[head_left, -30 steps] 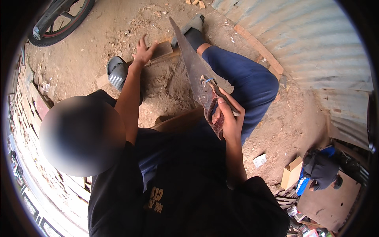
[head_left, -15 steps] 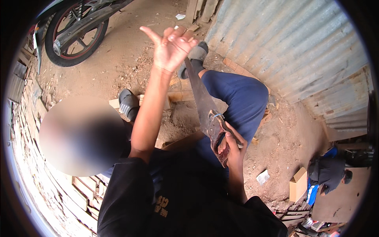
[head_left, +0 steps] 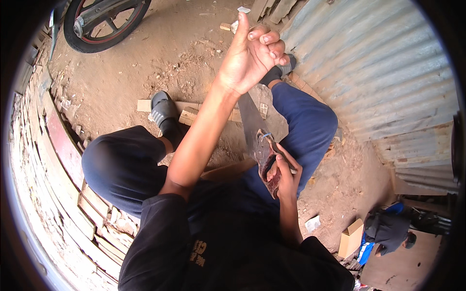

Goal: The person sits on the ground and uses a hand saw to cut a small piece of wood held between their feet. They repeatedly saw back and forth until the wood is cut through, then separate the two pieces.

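My right hand is wrapped round the dark reddish-brown handle of a handsaw. Its grey blade points away from me, and the far end is hidden behind my left wrist. My left hand is raised with the palm showing, the thumb stretched out and the fingers loosely curled; nothing is in it. Beneath the saw, a wooden board lies between my legs, partly covered by my left forearm. Small light wood blocks lie on the ground by my sandalled left foot.
A corrugated metal wall stands on the right. A motorcycle wheel is at the far left, and stacked wood strips line the left side. At lower right are a cardboard box and another person bending over a brown board.
My left hand has swung right and turned, its thumb now pointing away from me. It covers more of the blade's far end. My right hand keeps its grip on the handsaw; the view has shifted.
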Demonstrator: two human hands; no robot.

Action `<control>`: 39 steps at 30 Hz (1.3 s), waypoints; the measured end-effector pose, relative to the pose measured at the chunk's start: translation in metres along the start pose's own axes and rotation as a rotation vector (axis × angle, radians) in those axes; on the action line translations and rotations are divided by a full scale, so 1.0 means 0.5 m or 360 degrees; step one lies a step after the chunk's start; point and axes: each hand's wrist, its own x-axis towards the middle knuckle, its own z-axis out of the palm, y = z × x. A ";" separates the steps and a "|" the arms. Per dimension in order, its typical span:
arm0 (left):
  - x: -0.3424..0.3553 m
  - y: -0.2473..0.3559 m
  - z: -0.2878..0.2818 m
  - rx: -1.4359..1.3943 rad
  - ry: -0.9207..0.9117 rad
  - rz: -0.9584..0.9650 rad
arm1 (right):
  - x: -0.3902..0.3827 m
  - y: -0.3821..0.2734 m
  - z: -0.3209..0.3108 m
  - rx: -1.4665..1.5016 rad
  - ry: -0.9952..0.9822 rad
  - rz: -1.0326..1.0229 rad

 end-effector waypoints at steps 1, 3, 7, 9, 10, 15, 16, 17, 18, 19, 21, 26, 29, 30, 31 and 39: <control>0.000 -0.004 -0.008 -0.0016 0.0001 0.0001 | 0.008 0.004 -0.003 -0.0006 -0.0006 -0.0003; -0.001 -0.010 -0.026 -0.0044 0.0006 -0.0005 | 0.022 0.012 -0.010 -0.0007 -0.0003 0.0017; -0.005 -0.025 -0.055 0.0139 0.0098 -0.0019 | 0.038 0.030 -0.015 0.0077 0.0013 0.0090; -0.009 -0.032 -0.064 0.0247 0.0187 -0.0005 | 0.046 0.037 -0.016 0.0109 0.0035 0.0133; -0.009 -0.035 -0.065 0.0294 0.0234 0.0006 | 0.050 0.040 -0.017 0.0125 0.0046 0.0153; -0.019 -0.046 -0.082 0.0446 0.0425 0.0036 | 0.071 0.063 -0.029 0.0084 0.0069 0.0204; -0.023 -0.046 -0.094 0.0460 0.0438 0.0014 | 0.074 0.068 -0.031 0.0073 0.0075 0.0212; -0.026 -0.044 -0.110 0.0473 0.0452 -0.0010 | 0.079 0.068 -0.030 0.0085 0.0096 0.0230; -0.030 -0.043 -0.125 0.0490 0.0469 -0.0041 | 0.082 0.068 -0.030 0.0115 0.0098 0.0232; -0.036 -0.040 -0.146 0.0543 0.0499 -0.0053 | 0.085 0.069 -0.031 0.0136 0.0107 0.0235; -0.055 -0.024 -0.197 0.0853 0.0609 -0.0117 | 0.092 0.066 -0.037 0.0143 0.0121 0.0225; -0.133 0.057 -0.349 0.2514 0.0589 -0.1059 | 0.124 0.005 -0.075 0.0091 0.0213 0.0073; -0.243 0.096 -0.480 0.3151 0.0054 -0.2307 | 0.169 -0.020 -0.106 -0.0130 0.0215 -0.0131; -0.282 0.076 -0.484 0.3354 -0.0242 -0.2396 | 0.185 -0.024 -0.112 -0.0172 0.0252 -0.0155; -0.319 0.060 -0.466 0.3559 -0.0558 -0.2455 | 0.200 -0.026 -0.116 -0.0209 0.0283 -0.0191; -0.442 0.037 -0.546 0.4003 -0.0999 -0.2334 | 0.256 0.013 -0.107 -0.0051 0.0233 -0.0107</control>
